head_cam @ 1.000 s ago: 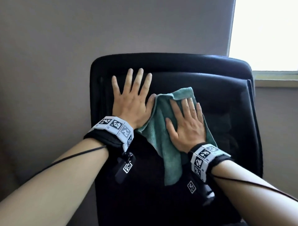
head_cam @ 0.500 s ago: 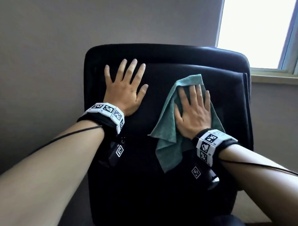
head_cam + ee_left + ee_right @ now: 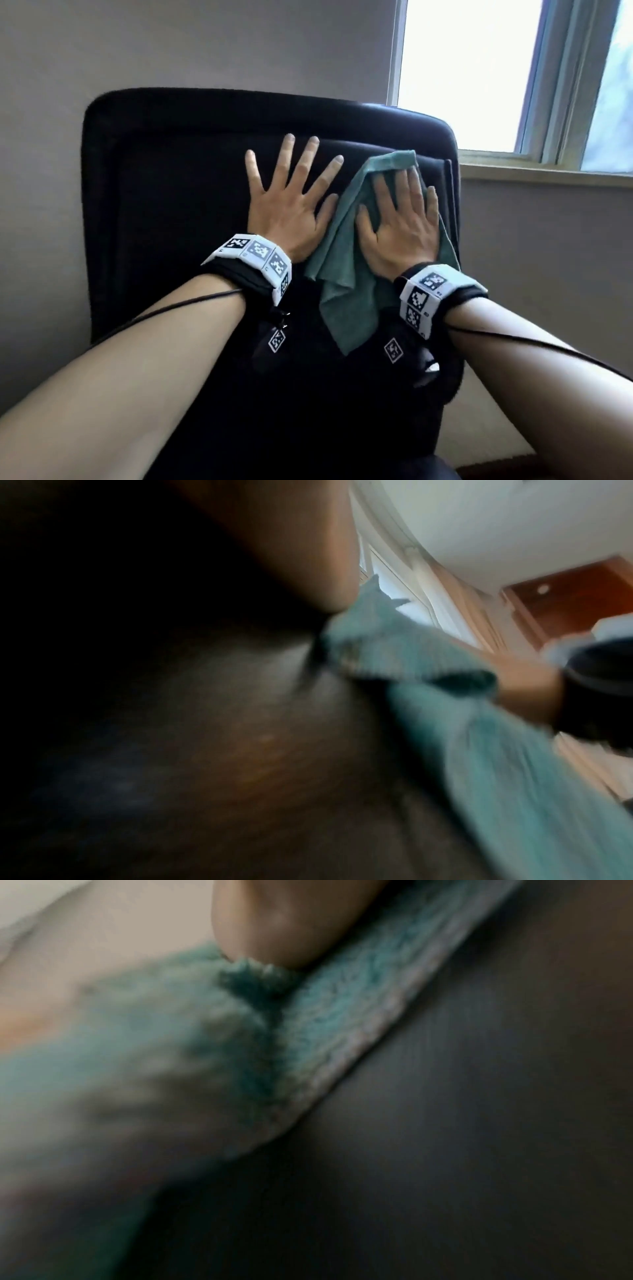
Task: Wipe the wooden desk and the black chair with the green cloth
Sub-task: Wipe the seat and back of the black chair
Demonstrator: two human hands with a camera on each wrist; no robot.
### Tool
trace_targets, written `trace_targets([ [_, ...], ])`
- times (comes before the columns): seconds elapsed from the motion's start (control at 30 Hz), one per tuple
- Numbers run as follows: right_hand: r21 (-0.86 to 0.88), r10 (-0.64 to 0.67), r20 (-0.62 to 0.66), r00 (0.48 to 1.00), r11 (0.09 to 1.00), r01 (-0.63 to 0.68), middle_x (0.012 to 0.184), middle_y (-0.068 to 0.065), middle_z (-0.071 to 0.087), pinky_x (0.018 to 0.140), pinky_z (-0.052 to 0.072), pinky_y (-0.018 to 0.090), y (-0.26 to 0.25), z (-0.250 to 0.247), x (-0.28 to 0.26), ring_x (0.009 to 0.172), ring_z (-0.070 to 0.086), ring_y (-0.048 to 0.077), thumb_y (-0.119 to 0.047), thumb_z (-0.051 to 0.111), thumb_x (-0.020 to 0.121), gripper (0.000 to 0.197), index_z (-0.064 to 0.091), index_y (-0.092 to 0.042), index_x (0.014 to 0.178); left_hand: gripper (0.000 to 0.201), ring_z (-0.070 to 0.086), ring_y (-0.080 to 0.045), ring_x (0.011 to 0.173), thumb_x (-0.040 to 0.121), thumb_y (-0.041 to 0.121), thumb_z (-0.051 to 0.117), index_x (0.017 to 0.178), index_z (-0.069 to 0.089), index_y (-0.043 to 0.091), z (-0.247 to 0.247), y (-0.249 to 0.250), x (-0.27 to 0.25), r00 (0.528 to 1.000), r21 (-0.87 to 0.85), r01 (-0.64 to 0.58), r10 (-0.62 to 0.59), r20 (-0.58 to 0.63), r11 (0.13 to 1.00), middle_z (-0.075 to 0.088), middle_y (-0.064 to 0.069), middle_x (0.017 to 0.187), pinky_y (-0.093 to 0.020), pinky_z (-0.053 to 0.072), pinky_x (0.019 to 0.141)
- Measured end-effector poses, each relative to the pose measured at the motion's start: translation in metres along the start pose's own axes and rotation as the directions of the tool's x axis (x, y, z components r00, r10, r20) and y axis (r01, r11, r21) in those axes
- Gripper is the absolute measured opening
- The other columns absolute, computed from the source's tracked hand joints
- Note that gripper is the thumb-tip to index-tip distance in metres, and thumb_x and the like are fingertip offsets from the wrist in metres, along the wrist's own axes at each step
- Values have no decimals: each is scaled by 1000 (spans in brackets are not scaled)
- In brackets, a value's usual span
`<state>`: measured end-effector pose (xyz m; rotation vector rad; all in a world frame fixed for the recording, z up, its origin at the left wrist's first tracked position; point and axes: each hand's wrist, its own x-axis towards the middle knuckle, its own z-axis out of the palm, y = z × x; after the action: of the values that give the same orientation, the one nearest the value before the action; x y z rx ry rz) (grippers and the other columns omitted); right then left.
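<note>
The black chair (image 3: 164,212) fills the head view, its backrest facing me. My left hand (image 3: 291,202) lies flat on the backrest with fingers spread. Just right of it my right hand (image 3: 399,219) presses the green cloth (image 3: 346,294) flat against the backrest near its right edge; the cloth's lower part hangs loose below the wrist. The left wrist view shows the cloth (image 3: 514,764) and the right hand (image 3: 527,685), blurred. In the right wrist view a finger (image 3: 281,920) bears on the cloth (image 3: 171,1056) over the dark chair surface (image 3: 479,1123). The wooden desk is out of sight.
A grey wall (image 3: 205,44) stands behind the chair. A bright window (image 3: 462,75) with a sill (image 3: 548,174) is at the upper right. A reddish wooden panel (image 3: 575,599) shows in the left wrist view.
Both hands have slid right across the backrest. The left hand has closed up beside the cloth, and the head view has turned right, showing more window.
</note>
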<state>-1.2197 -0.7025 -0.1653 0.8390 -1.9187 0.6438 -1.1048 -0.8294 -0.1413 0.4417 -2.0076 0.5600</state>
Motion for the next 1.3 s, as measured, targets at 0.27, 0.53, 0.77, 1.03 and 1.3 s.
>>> trace_targets([
  [0.27, 151, 243, -20, 970, 960, -237, 163, 2, 12, 122, 4, 42, 11, 7, 24, 150, 10, 18, -49, 22, 99, 63, 14, -23, 155, 55, 5, -31, 148, 99, 53, 22, 151, 17, 39, 4, -10, -7, 999, 65, 2, 1, -43, 998, 12, -2, 161, -69, -1, 109],
  [0.53, 186, 335, -114, 935, 932, -312, 152, 22, 31, 113, 27, 50, 9, 13, 22, 140, 32, 35, -51, 14, 83, 84, 29, -1, 149, 56, 2, -30, 148, 98, 53, 18, 152, 15, 39, -7, -12, -9, 1000, 72, 17, -17, -3, 997, 9, -2, 162, -70, -1, 109],
  [0.77, 179, 346, -167, 923, 931, -317, 123, 32, 57, 91, 50, 49, 3, 21, 1, 110, 59, 45, -27, 30, 95, 56, 50, 11, 131, 55, 5, -33, 148, 99, 51, 22, 152, 18, 36, -1, -14, -12, 999, 88, 11, -6, -47, 996, 12, -5, 161, -71, 0, 108],
  [1.03, 150, 503, -160, 849, 863, -483, 101, 28, 61, 79, 50, 50, -9, 13, 17, 93, 60, 44, -11, 16, 86, 54, 60, 9, 109, 55, 5, -34, 148, 99, 50, 20, 152, 18, 34, -5, -17, -14, 999, 102, 14, -10, -35, 995, 12, -6, 161, -72, 0, 108],
  [1.3, 6, -10, -134, 991, 1000, 11, 155, 26, 24, 121, 9, 48, -12, 34, -55, 146, 20, 40, -36, 24, 97, 63, 28, -3, 150, 56, -2, -30, 148, 99, 51, 19, 153, 12, 35, -12, -21, -18, 1000, 115, 13, -16, 22, 993, 4, -5, 162, -68, -5, 110],
])
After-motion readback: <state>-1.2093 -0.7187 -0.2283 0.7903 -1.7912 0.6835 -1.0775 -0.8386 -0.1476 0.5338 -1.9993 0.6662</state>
